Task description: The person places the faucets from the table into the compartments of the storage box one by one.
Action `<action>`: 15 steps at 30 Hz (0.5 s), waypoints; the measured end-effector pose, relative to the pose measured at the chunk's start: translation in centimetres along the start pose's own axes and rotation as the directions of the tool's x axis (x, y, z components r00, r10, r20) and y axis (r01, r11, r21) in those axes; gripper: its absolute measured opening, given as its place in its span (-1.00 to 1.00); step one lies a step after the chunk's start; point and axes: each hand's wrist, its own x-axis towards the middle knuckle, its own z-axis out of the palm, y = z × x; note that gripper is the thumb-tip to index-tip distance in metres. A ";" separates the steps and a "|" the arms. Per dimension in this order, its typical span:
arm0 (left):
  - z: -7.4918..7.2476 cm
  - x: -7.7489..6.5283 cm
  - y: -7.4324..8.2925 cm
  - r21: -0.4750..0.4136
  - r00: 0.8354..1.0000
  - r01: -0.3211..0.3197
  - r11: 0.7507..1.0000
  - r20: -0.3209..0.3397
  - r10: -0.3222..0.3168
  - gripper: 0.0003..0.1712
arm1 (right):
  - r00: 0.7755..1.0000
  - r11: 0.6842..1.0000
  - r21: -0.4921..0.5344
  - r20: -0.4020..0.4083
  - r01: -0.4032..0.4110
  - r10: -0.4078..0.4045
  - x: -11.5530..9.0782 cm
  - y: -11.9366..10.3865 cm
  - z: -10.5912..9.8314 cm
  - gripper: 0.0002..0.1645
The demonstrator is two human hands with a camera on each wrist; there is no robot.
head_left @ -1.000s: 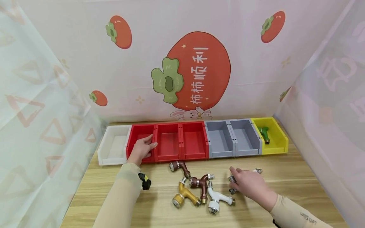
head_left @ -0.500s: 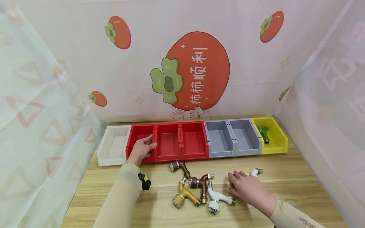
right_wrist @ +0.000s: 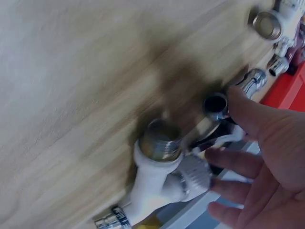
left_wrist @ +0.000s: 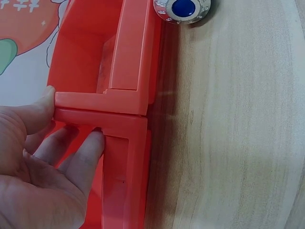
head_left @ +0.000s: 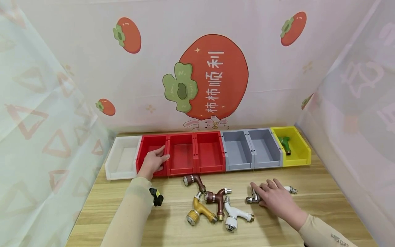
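My left hand (head_left: 152, 163) pinches the adjoining side walls of two red bins (head_left: 181, 154), thumb in one and fingers in the other, as the left wrist view shows at the red walls (left_wrist: 100, 114). On the table at right, my right hand (head_left: 277, 199) reaches over a chrome tap (head_left: 253, 199) and a white tap (head_left: 290, 189). In the right wrist view its thumb lies against the chrome tap (right_wrist: 216, 106), while its spread fingertips meet the knob of the white tap (right_wrist: 150, 183). The palm partly hides both taps in the head view.
Several taps lie mid-table: brown ones (head_left: 219, 202), a yellow one (head_left: 201, 211) and another white one (head_left: 236, 214). The bin row continues with a white bin (head_left: 110, 169), grey bins (head_left: 239, 167) and a yellow bin (head_left: 303, 159) holding a green tap (head_left: 286, 144).
My right hand has shifted right, its fingers spreading; the white tap has slid right, away from the chrome tap, which shows more at the left. My left hand stays in place.
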 end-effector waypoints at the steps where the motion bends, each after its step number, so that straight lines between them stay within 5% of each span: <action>1: 0.0 0.0 0.0 0.001 1.000 0.003 1.000 -0.003 -0.003 -0.21 | 1.000 1.000 0.003 -0.010 0.015 -0.015 0.0 0.1 0.1 -0.15; 7: 0.1 -0.1 0.0 0.008 1.000 0.005 1.000 -0.002 -0.005 -0.21 | 0.998 0.997 0.049 -0.029 0.065 -0.064 0.3 0.1 0.3 -0.21; 15: 0.0 0.0 0.0 0.002 1.000 0.003 1.000 -0.001 -0.003 -0.19 | 0.994 0.972 0.234 0.103 0.004 -0.029 0.6 -0.6 -0.4 -0.21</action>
